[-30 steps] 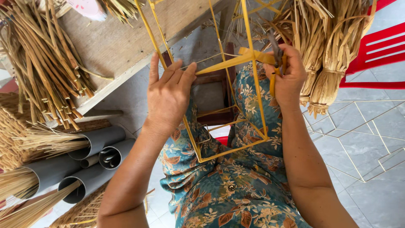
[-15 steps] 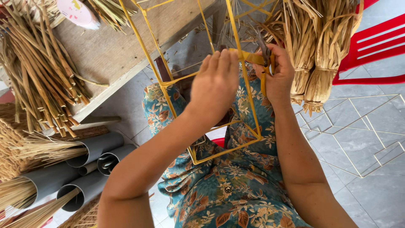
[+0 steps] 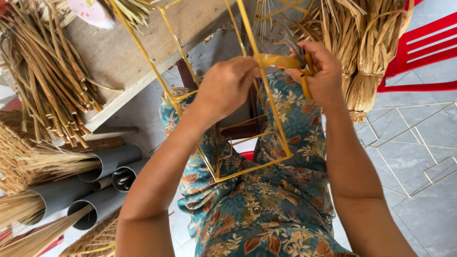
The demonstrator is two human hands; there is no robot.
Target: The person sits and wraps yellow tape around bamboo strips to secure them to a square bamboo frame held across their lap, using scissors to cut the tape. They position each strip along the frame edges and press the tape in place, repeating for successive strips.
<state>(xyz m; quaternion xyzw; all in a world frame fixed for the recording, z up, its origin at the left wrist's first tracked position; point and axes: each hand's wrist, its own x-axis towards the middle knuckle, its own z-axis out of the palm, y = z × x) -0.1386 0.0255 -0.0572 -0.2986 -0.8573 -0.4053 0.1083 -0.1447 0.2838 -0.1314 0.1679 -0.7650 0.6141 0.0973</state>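
— What are we holding, up near the top centre of the frame?

— We are gripping a flat yellow strip point(image 3: 276, 60) with both hands. Our right hand point(image 3: 318, 71) is clenching around its right end, together with a dark tool whose kind we cannot tell. Our left hand point(image 3: 227, 85) is pinching the strip's left end, right where it is meeting a bar of the yellow wire frame point(image 3: 247, 143).

— And where is the frame sitting?

— It is standing over our lap, running from the top edge down to the middle of the picture, above the floral-patterned clothing point(image 3: 266, 214).

— What is lying around us?

— At upper left, a bundle of dry reeds point(image 3: 47, 81) is lying on the wooden bench point(image 3: 124, 57). Grey pipes point(image 3: 100, 181) stuffed with straw are filling the lower left. Tied straw bundles point(image 3: 366, 52) are hanging at upper right, in front of a red plastic chair point(image 3: 423, 52).
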